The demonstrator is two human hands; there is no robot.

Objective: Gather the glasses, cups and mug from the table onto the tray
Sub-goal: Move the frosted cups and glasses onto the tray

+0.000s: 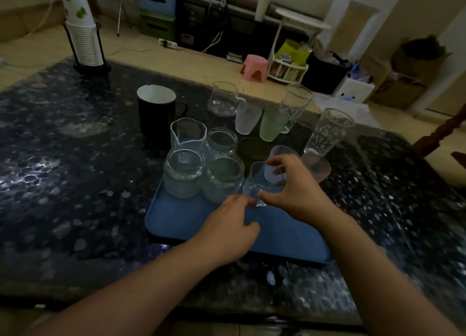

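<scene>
Right hand [297, 189] holds clear glass [259, 184] tilted, mouth up-right, over tray [176, 217].

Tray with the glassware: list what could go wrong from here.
1. The right hand pinches a small clear glass tilted over the blue tray; set down askew, it could tip.
2. That glass sits close to the clear jars already on the tray, so it may knock them.
3. Two tall glasses stand just beyond the hands; a reaching arm might topple them.
</scene>
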